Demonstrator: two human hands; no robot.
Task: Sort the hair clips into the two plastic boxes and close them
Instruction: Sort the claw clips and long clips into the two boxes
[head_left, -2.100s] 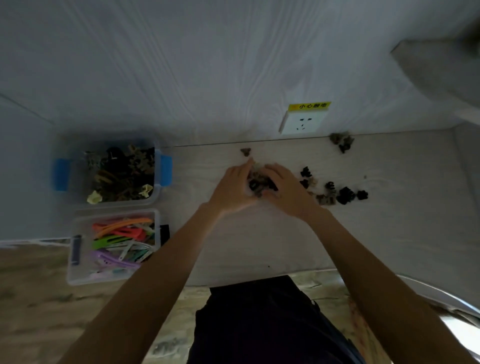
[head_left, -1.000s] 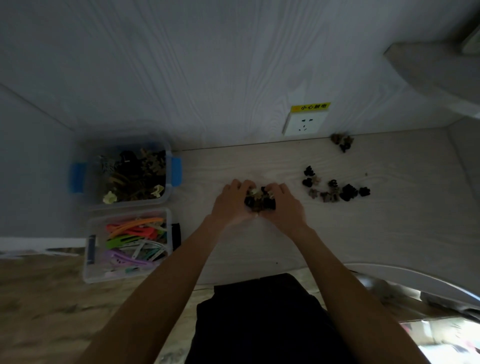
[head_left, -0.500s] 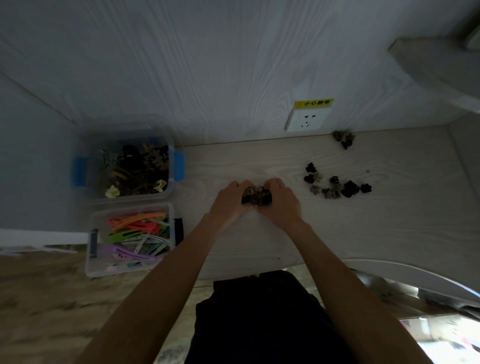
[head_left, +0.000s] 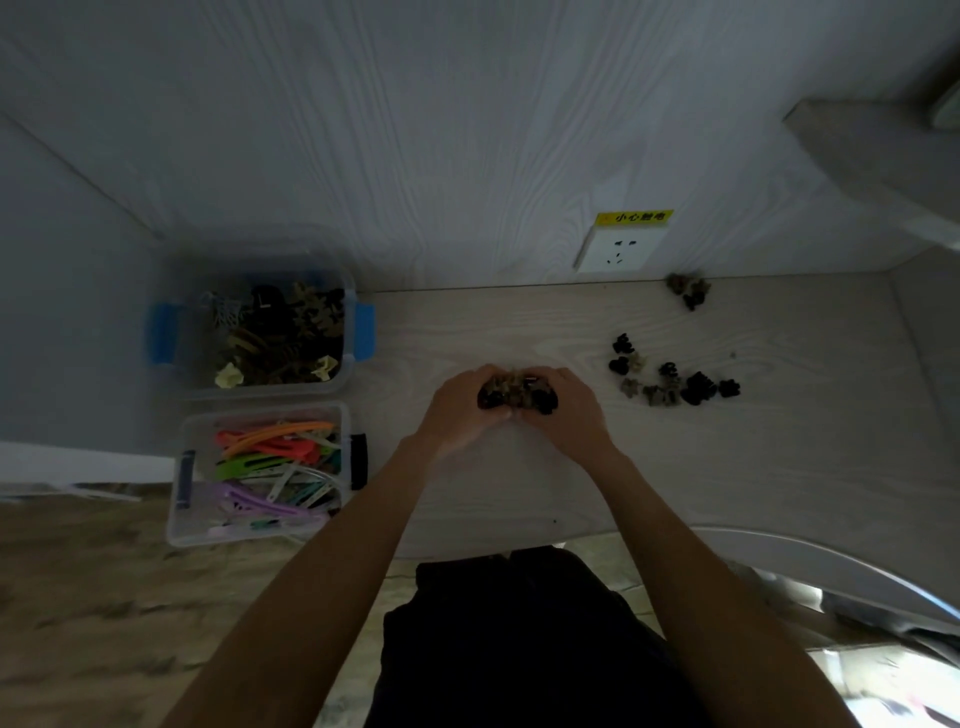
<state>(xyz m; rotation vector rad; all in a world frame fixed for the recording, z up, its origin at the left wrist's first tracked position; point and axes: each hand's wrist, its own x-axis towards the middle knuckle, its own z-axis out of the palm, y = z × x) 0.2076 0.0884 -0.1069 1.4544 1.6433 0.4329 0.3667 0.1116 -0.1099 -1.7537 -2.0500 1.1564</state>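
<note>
My left hand (head_left: 457, 410) and my right hand (head_left: 569, 410) are cupped together around a heap of small dark claw clips (head_left: 517, 395) at the middle of the pale table. More small claw clips (head_left: 670, 382) lie loose to the right, and a few more clips (head_left: 688, 291) sit by the wall. At the left stands an open box with blue latches (head_left: 363, 332) holding dark claw clips. In front of it is a clear box (head_left: 189, 525) with long coloured snap clips.
A white wall socket (head_left: 618, 252) with a yellow label sits above the table's back edge. The table's front edge (head_left: 519, 540) runs just before my dark trousers. A curved white rail (head_left: 831, 566) lies at the lower right.
Both hands have drawn the scattered clips into a tight heap and pulled it slightly toward me, now cupping it from both sides.
</note>
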